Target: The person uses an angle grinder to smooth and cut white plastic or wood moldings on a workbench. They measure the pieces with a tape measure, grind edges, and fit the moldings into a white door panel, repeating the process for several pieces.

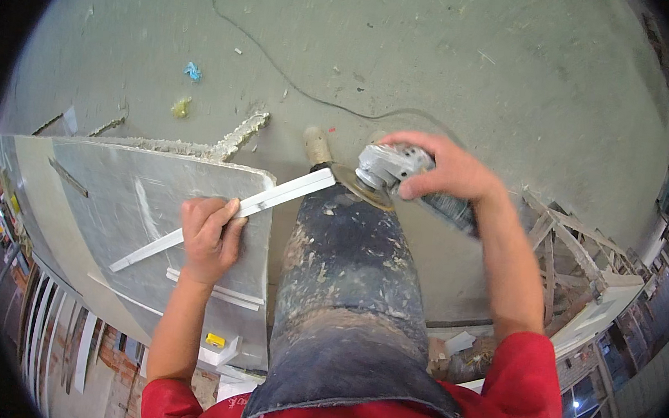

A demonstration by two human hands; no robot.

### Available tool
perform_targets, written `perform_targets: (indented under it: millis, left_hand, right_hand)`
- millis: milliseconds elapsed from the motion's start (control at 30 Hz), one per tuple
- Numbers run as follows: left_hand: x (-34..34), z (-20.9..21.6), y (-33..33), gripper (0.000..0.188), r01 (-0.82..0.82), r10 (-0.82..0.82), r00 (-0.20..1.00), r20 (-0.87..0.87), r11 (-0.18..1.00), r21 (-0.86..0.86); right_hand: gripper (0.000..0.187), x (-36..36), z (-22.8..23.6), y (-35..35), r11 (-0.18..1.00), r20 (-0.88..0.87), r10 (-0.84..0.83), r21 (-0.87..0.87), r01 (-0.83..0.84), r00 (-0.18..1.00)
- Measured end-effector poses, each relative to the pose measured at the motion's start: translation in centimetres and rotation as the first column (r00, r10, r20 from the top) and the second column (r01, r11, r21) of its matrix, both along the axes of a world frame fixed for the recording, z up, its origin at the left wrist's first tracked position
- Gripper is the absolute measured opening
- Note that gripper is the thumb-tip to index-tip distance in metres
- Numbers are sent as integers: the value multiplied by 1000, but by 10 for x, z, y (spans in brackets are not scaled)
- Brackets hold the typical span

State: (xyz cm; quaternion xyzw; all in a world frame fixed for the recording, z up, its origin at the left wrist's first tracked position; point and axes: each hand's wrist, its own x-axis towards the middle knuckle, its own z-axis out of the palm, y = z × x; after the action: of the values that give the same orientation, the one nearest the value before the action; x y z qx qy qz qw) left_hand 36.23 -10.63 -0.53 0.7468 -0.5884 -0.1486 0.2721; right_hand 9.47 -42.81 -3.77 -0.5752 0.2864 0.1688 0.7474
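My left hand [211,235] is closed around a long white strip [289,190], which slants up to the right over the grey worktop [146,206]. The strip's far end reaches past the worktop's right edge, in front of my stained dark apron [353,265]. My right hand [457,170] grips an angle grinder [391,165] by its head and body. Its round disc [363,192] is right at the strip's far end; whether they touch I cannot tell. Two shorter white strips [218,288] lie on the worktop beside my left wrist.
A dark cable [304,93] runs across the floor [479,63]. Blue [193,70] and yellow [181,107] scraps lie on it. A small yellow item [216,340] is near the worktop's front edge. On the right stands a wooden frame [583,248].
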Motion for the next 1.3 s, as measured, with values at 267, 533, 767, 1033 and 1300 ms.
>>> perform_targets:
  millis: [267, 533, 767, 1033, 1300]
  left_hand:
    - [-32, -4, -57, 36, -81, 81, 997, -2, 995, -58]
    - [-36, -7, -60, 34, -71, 73, 997, 21, 995, -72]
    - [-38, -6, -61, 31, -78, 82, 996, 41, 994, -75]
    - [-36, -4, -59, 31, -72, 74, 997, 35, 996, -57]
    - [-35, -5, -58, 32, -65, 67, 997, 39, 996, -52]
  right_hand:
    - [82, -7, -17, 128, 178, -211, -950, 236, 955, 229]
    - [80, 55, -2, 170, -158, -168, -980, 324, 933, -107]
    - [76, 59, -2, 162, -101, -137, -989, 369, 924, -54]
    - [71, 40, -6, 142, 76, -137, -983, 303, 950, 123]
    - [75, 14, -11, 98, 390, -116, -898, 238, 890, 424]
